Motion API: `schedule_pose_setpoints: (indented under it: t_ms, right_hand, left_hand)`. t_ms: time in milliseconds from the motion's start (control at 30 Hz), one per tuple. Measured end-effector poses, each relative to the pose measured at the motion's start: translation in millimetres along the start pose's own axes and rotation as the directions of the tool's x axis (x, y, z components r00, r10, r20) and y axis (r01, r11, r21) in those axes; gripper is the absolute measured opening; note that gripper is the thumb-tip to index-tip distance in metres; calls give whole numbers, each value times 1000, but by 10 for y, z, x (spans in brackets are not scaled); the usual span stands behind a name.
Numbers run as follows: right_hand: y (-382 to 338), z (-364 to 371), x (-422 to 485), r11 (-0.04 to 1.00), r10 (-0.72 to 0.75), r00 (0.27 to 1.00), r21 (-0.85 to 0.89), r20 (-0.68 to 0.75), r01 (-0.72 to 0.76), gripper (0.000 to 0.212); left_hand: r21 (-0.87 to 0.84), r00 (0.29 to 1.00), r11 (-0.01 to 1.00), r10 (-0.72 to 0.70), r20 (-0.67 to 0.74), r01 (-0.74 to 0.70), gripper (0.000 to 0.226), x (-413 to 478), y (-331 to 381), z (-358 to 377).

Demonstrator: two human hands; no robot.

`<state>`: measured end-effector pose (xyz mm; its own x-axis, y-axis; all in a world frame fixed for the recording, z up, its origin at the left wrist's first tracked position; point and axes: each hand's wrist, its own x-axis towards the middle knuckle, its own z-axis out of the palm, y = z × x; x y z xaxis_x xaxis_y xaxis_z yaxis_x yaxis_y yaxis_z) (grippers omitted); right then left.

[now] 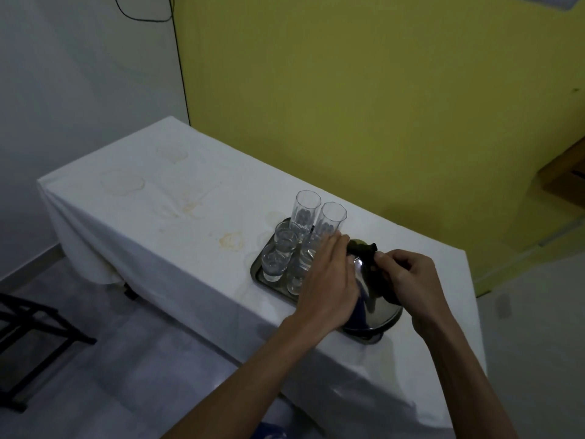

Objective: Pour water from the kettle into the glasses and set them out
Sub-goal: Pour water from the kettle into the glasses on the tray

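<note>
- Steel kettle (378, 307) on tray (258, 267) at near right end of desk (177, 236), just beside clustered glasses (280, 248)
- Likely heavy if full, polished dome slick; best taken by black handle (364, 248) across the top, not the body
- Glasses thin, clear, fragile; packed close, two tall ones (308, 207) at the back, easy to knock with a swinging spout
- Water level in glasses hard to read
- Right hand (408, 277) curled closed around handle's near end, thumb and fingers pinching it
- Left hand (329, 280) flat, fingers together and extended, laid over kettle's left side, fingertips touching handle's far end; gripping nothing, seemingly steadying
- Both forearms reaching in from below, wrists fairly level
</note>
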<state>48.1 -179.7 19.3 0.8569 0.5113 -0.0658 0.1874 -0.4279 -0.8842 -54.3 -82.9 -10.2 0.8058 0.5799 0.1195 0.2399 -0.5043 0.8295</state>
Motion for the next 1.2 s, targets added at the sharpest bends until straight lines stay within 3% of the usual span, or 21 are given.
schedule_pose_setpoints:
  t_ms: [167,400,1200]
  right_hand:
    - [-58,-47,136,952,-96,992,-283,82,115,30]
    - [-164,19,371,859,-114,979,-477,171,183,35]
    - [-307,105,602,812,-114,956,-530,269,246,41]
  left_hand:
    - [-57,999,997,-49,-22,48,46,-82,-74,142]
    - [-151,987,979,-149,-52,139,46,-16,-173,197]
    - [-208,969,957,-166,182,203,44,165,-411,-307]
